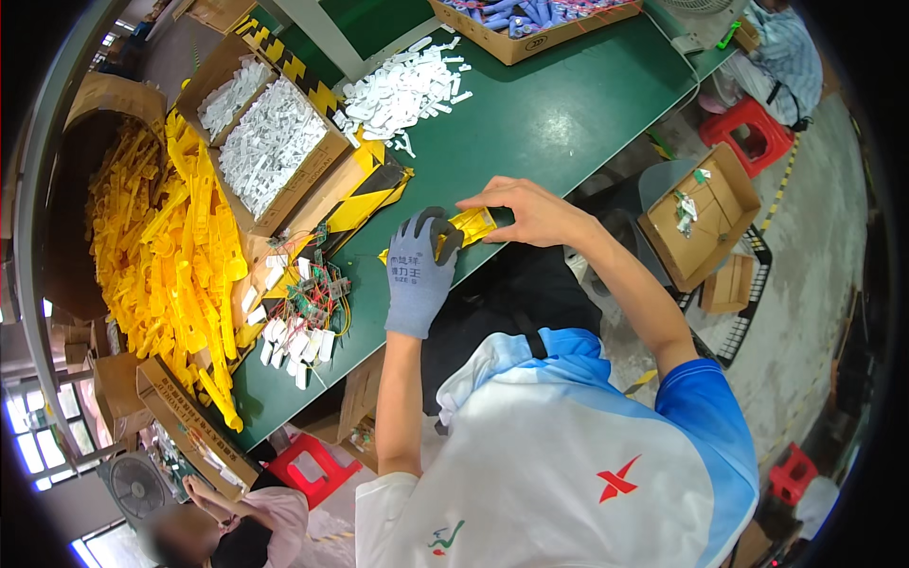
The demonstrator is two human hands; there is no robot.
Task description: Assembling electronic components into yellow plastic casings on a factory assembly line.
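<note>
Dark print (405, 268) on gloved left hand (418, 270), lettering (199, 422) on carton (210, 437), red shirt emblem (617, 481)

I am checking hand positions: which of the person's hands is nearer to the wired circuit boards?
Left. The gloved left hand is apart from the wired circuit boards, a little to their right; the bare right hand is farther right.
</note>
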